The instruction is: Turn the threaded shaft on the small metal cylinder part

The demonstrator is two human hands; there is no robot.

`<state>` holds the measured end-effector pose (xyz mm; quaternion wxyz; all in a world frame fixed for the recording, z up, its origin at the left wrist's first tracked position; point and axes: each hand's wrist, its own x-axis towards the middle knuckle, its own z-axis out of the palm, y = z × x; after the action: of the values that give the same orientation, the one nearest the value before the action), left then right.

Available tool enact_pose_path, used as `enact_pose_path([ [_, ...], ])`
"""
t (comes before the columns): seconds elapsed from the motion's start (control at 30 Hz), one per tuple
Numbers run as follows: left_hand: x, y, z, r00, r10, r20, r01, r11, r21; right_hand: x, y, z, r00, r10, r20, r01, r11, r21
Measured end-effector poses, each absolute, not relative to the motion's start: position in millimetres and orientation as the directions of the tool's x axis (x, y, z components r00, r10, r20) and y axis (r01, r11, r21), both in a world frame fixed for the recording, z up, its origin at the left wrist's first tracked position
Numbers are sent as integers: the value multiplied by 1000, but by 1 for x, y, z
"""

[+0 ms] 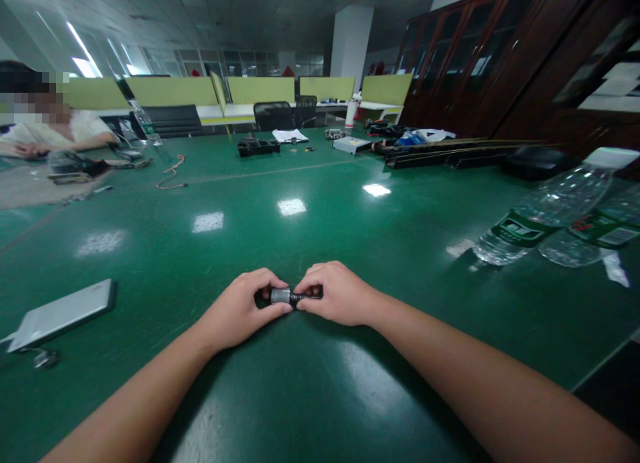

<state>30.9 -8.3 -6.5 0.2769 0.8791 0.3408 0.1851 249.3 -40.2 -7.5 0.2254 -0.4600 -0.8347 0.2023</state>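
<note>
Low over the green table (240,223), my two hands meet at a small part lying sideways between them. Thumb and fingers of my left hand (243,306) are closed around its silver metal cylinder (281,295). From the cylinder's right end runs a dark ribbed rod (296,298), pinched by my right hand (340,295). Whether the rod is threaded or wound with a spring is too small to tell. My fingers hide parts of both pieces, and I cannot tell whether they are joined.
A pale flat device (63,313) lies at left beside a small metal piece (46,359). Clear water bottles (545,209) stand at right. Farther back are a black tray-like part (259,147), a silver box (353,145) and long dark strips (440,154). Another person (75,129) sits at far left.
</note>
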Motion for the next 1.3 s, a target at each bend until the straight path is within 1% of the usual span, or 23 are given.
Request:
enact_pose_path([
  [0.4,30,-8,-9,693,708,136,509,-615,602,256,-39,-7,-500,847,181,677,513,-528],
  [0.67,29,-8,-8,689,710,148,514,-622,591,258,-39,-8,-482,859,171,667,486,-565],
  [0.8,30,-8,-8,685,714,146,518,-617,593,259,-39,-8,-479,859,182,662,489,-569],
  [1.3,29,-8,-8,686,713,142,518,-616,593,264,-37,-6,-458,878,141,671,446,-593],
])
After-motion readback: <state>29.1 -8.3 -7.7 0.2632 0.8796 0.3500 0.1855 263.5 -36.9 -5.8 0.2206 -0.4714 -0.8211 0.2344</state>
